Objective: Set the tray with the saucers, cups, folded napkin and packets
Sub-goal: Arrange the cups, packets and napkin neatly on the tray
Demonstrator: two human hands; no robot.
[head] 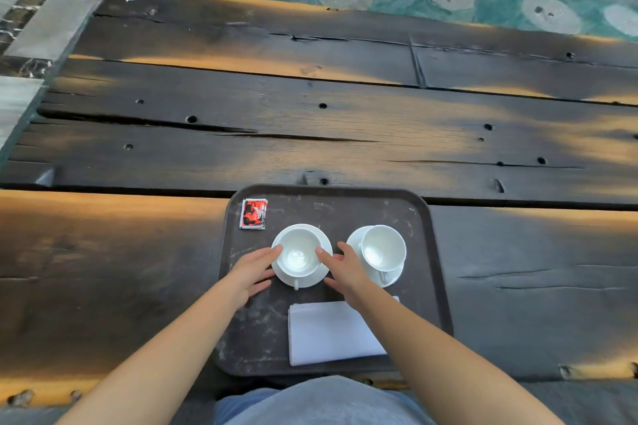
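Counter (138,252): dark wood planks. The tray (435,286) sits at the near edge in front of the person.

Packets (253,214) are in the tray's far-left corner, red and white, stacked, apart from everything else.

Left hand (250,272): fingers fairly straight and relaxed. The index tip touches the left side of the left cup (298,252); the lower fingers lie by the left saucer (307,282). No curl round anything.

The left cup stands upright on its saucer with its handle towards the person.

Right hand (345,272): fingers spread, with one tip on the right side of that same cup. Another finger reaches towards the right saucer (395,278), just beside it.

Right cup (383,247) stands upright and looks off-centre on its saucer, towards the far side.

Napkin (328,331), folded and white, is in the tray's near part. The right forearm crosses its right corner.

All task items appear to be on the tray, so this is likely a final nudge of the left cup.

Risks:
- Uneven push from the two hands: the cup slides or tips on the smooth saucer.
- The spread right fingers bump the right saucer and jolt its off-centre cup.
- Pulling the right arm back drags the napkin askew.
- The tray is close to the counter edge, so a pull towards the body could overhang it.
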